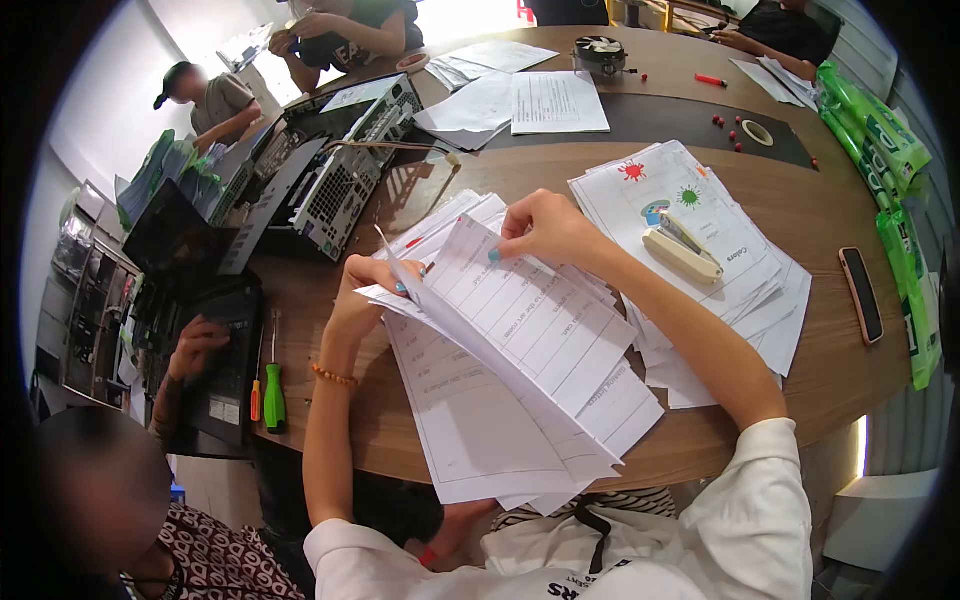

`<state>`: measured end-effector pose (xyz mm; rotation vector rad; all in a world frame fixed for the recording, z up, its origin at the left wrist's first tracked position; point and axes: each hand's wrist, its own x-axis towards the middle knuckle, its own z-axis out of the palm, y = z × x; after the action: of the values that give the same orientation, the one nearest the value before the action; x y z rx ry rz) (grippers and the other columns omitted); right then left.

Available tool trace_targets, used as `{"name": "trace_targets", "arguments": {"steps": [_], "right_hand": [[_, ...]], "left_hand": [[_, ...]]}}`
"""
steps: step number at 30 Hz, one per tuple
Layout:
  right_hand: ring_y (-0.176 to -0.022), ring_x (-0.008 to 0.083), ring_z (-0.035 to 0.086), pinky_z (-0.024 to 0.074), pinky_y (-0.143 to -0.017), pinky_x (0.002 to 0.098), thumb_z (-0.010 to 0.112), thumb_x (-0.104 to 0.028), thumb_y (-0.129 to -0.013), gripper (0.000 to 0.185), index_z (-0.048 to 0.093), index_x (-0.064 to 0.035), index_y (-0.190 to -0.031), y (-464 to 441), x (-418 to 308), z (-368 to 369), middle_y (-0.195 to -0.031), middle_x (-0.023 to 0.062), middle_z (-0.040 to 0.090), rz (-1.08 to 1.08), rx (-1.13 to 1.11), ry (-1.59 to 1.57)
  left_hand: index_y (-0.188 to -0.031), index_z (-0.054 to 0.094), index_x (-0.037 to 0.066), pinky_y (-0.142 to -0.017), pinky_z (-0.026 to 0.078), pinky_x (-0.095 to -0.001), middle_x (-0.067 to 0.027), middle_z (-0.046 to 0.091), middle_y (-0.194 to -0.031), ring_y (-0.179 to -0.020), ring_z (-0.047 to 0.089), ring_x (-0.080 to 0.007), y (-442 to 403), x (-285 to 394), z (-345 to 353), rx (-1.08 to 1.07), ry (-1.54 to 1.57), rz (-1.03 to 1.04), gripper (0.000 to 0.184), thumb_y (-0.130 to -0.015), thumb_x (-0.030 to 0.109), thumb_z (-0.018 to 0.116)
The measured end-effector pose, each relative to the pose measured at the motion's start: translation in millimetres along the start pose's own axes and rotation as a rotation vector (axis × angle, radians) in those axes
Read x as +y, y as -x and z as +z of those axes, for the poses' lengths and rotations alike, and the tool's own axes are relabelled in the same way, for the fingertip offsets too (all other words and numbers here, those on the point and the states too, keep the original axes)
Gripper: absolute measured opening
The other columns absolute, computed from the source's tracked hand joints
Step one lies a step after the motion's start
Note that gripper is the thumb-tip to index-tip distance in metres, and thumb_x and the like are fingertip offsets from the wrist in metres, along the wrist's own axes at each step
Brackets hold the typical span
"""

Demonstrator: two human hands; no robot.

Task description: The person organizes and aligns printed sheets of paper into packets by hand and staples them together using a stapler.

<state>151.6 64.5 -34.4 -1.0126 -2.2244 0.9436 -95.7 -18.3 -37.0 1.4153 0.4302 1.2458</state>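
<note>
- White top [725,525] foremost, a person worked at a wooden table [800,215], both forearms stretched forward, elbows bent and apart.
- Held sheets [540,310] stood tilted between the two hands, above more loose sheets [465,400] at the table's near edge.
- Left hand [358,292], a beaded bracelet [335,376] at its wrist, had its fingers closed around the left edge of the papers.
- Right hand [545,228] arched over the top edge, wrist bent, thumb against the paper and fingers curled almost to it; how firmly they pinched, I could not tell.
- Right forearm [690,335] crossed a printed stack [740,320], where a cream stapler [682,257] lay just beside the arm.
- Farther right, a phone [861,296] rested near green packs [890,160].
- Beyond the left hand, an opened computer case [335,190] blocked that side; nearer, two screwdrivers [274,400] lay beside a laptop [235,340], a co-worker's hand [200,347] over its keys.
- Across the table sat a cooling fan [600,57] and a tape roll [746,128].
</note>
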Motion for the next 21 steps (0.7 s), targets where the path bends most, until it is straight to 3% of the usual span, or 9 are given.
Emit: {"name": "trace_targets", "arguments": {"steps": [2,4,6,7,8,9,14,16,21], "right_hand": [[-0.063,0.0230,0.061,0.0468,-0.059,0.0309,0.069,-0.028,-0.063,0.027,0.066,-0.0027,-0.072,-2.7,2.2,-5.8,-0.068,0.0111,0.064,0.052,-0.045,-0.086],[-0.058,0.0102,0.053,0.0425,-0.056,0.0258,0.066,-0.020,-0.072,0.022,0.064,0.0022,-0.073,-5.1,4.5,-8.3,-0.060,0.0067,0.060,0.028,0.158,-0.047],[-0.057,0.0102,0.052,0.0419,-0.055,0.0257,0.063,-0.018,-0.075,0.022,0.063,0.0034,-0.076,-7.0,1.6,-14.1,-0.061,0.0061,0.060,-0.017,0.186,-0.063],[-0.056,0.0103,0.051,0.0413,-0.054,0.0257,0.060,-0.016,-0.079,0.021,0.062,0.0046,-0.079,-6.8,-1.9,-17.3,-0.063,0.0056,0.060,-0.062,0.212,-0.078],[-0.056,0.0103,0.051,0.0413,-0.054,0.0257,0.060,-0.016,-0.079,0.021,0.062,0.0046,-0.079,-5.9,-5.7,-19.2,-0.063,0.0056,0.060,-0.062,0.212,-0.077],[-0.056,0.0102,0.049,0.0410,-0.054,0.0262,0.057,-0.016,-0.081,0.022,0.062,0.0050,-0.083,-5.0,-10.6,-21.1,-0.063,0.0057,0.058,-0.124,0.083,-0.143],[-0.066,0.0079,0.044,0.0387,-0.059,0.0261,0.045,-0.019,-0.089,0.029,0.057,0.0059,-0.098,4.8,-38.5,-16.9,-0.069,0.0027,0.052,-0.145,-0.273,-0.164],[-0.067,0.0076,0.044,0.0378,-0.059,0.0253,0.044,-0.021,-0.090,0.030,0.057,0.0046,-0.097,4.5,-38.6,-13.4,-0.070,0.0013,0.051,-0.074,-0.320,-0.227],[-0.066,0.0073,0.040,0.0347,-0.057,0.0240,0.042,-0.030,-0.092,0.033,0.057,-0.0008,-0.087,1.1,-32.0,-12.0,-0.070,-0.0013,0.046,0.065,-0.381,-0.391]], "left_hand": [[-0.065,0.065,0.004,-0.077,0.044,-0.0295,-0.0100,0.064,-0.072,-0.068,0.058,-0.0152,1.4,-3.2,-2.2,0.023,-0.017,0.039,0.006,-0.067,0.000,0.070],[-0.070,0.065,0.003,-0.073,0.044,-0.0259,-0.0098,0.064,-0.075,-0.068,0.058,-0.0131,8.2,-3.5,-13.7,0.091,-0.098,-0.026,0.005,-0.069,-0.001,0.067],[-0.091,0.063,0.001,-0.066,0.045,-0.0191,-0.0077,0.064,-0.085,-0.073,0.057,-0.0085,10.3,-2.6,-20.7,0.150,-0.223,-0.052,0.020,-0.072,-0.003,0.062],[-0.091,0.063,0.001,-0.066,0.045,-0.0191,-0.0077,0.064,-0.085,-0.073,0.057,-0.0085,1.4,5.6,-0.7,0.149,-0.223,-0.052,0.020,-0.072,-0.003,0.062],[-0.098,0.061,0.000,-0.068,0.045,-0.0201,-0.0063,0.064,-0.085,-0.074,0.058,-0.0088,-7.5,12.7,22.8,0.310,-0.309,-0.070,0.025,-0.073,-0.003,0.063],[-0.104,0.059,-0.001,-0.070,0.046,-0.0212,-0.0049,0.063,-0.084,-0.075,0.058,-0.0090,-13.6,18.0,38.2,0.471,-0.394,-0.088,0.031,-0.073,-0.002,0.063],[-0.112,0.055,-0.001,-0.078,0.042,-0.0208,-0.0049,0.059,-0.097,-0.086,0.053,-0.0089,-6.1,-7.5,0.9,0.400,-0.602,-0.026,0.037,-0.076,-0.004,0.059],[-0.116,0.051,-0.003,-0.082,0.040,-0.0211,-0.0072,0.057,-0.104,-0.093,0.051,-0.0099,-6.6,-6.5,0.5,0.271,-1.091,0.175,0.038,-0.078,-0.005,0.054],[-0.116,0.052,-0.001,-0.074,0.038,-0.0180,-0.0039,0.054,-0.091,-0.082,0.050,-0.0095,-8.5,1.4,21.9,0.353,-0.941,0.067,0.041,-0.076,-0.009,0.053]]}}
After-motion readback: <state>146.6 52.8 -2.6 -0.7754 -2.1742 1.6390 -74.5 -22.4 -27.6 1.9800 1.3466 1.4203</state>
